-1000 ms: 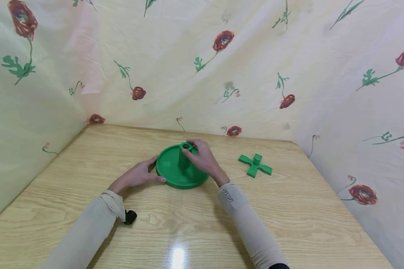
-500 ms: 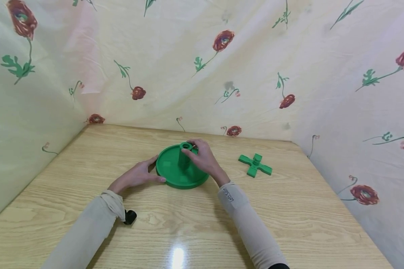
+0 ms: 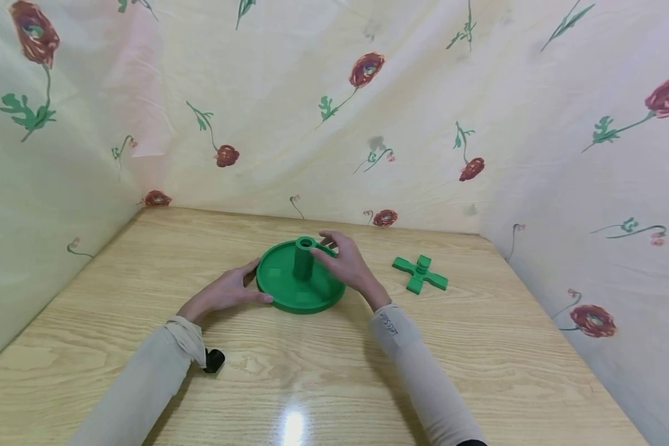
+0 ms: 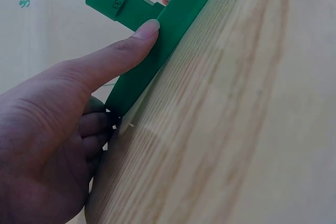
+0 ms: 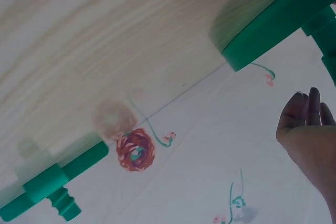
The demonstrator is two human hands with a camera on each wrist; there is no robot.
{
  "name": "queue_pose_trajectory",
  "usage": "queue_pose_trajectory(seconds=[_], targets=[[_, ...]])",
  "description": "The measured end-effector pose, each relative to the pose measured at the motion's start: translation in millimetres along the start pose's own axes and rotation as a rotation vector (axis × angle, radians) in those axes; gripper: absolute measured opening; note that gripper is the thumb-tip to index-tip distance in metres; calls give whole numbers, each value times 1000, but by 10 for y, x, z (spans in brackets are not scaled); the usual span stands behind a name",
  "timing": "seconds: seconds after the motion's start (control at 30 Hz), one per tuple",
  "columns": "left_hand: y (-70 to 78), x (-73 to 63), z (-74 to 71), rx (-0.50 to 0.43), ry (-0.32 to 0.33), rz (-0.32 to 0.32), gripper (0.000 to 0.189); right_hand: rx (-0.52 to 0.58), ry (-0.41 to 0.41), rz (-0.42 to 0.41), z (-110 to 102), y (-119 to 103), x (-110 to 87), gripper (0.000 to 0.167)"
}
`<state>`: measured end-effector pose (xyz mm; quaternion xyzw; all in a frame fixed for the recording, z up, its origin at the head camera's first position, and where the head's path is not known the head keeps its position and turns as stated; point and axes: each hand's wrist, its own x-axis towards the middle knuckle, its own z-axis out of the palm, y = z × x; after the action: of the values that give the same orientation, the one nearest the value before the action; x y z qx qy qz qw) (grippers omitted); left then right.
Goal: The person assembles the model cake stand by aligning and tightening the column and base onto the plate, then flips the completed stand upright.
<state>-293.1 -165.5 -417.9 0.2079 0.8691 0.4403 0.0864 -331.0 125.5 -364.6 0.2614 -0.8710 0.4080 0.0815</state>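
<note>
A round green tray [image 3: 267, 285] with a raised rim lies on the wooden table. From its middle rises an upright green hollow post [image 3: 303, 265], marked with a number in the left wrist view. My left hand [image 3: 231, 290] grips the tray's left rim, thumb at the near edge and fingers along the side, as the left wrist view [image 4: 58, 119] also shows. Just right of the post's top, my right hand [image 3: 348, 263] has its fingers spread and holds nothing. Its thumb tip is close to the post; whether they touch I cannot tell.
A green four-armed cross piece [image 3: 420, 274] with a ridged stub lies right of the tray. A small black object [image 3: 214, 360] is by the left sleeve. Flowered cloth [image 3: 290, 124] hangs behind and at both sides of the table [image 3: 323, 371].
My right hand has loosened from the post and shifted slightly right, fingers spreading. The left hand keeps its place on the rim. The head view has turned very slightly.
</note>
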Motion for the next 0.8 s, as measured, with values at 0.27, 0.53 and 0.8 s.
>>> queue_pose_trajectory(seconds=[0.27, 0.53, 0.8], targets=[[-16, -6, 0, 5, 4, 2, 110, -10, 29, -27, -171, 150, -100, 46], [-6, -9, 0, 4, 5, 0, 110, -24, 42, 29, -344, 276, -207, 49], [13, -7, 5, 2, 0, -2, 110, -72, 51, 74, -544, 377, -340, 50]])
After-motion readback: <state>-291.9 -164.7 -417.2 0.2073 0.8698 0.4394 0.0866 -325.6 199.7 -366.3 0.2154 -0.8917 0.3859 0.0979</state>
